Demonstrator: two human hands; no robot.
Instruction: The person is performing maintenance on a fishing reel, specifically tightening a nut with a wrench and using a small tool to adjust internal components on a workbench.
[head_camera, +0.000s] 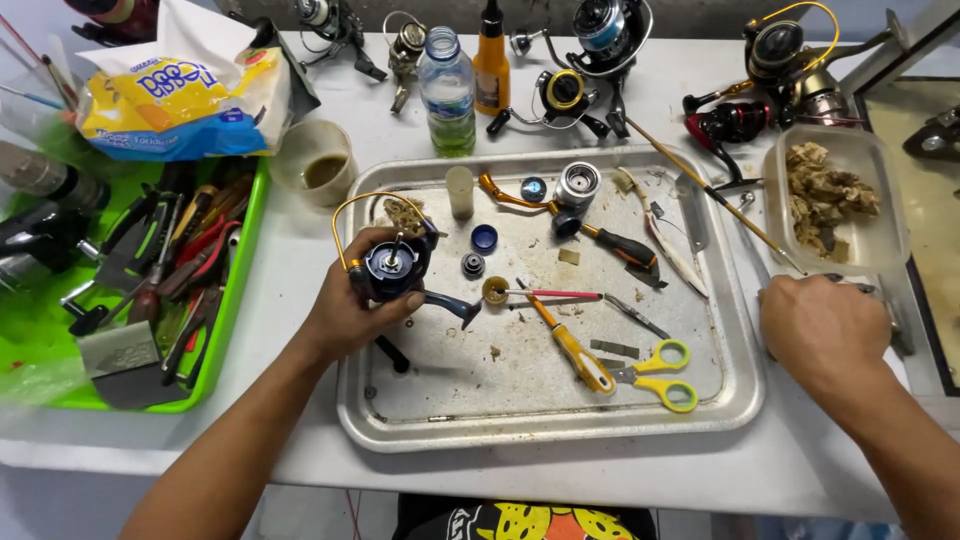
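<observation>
My left hand (345, 310) grips a dark blue fishing reel body (395, 268) with a gold bail wire, held over the left part of a metal tray (545, 425). My right hand (825, 330) rests closed on the white table to the right of the tray, beside a clear plastic tub (885, 250); what it holds is hidden. In the tray lie a silver spool (577, 184), small round reel parts (484, 238), a black-handled screwdriver (625, 247), a yellow-handled screwdriver (575, 350), yellow scissors (660, 372) and a thin red-handled brush (555, 294).
A green tray (245, 260) of hand tools sits at left, with a snack bag (175, 105) and a cup (315, 160) behind it. A water bottle (447, 90), an orange bottle (491, 60) and several reels (760, 80) line the back.
</observation>
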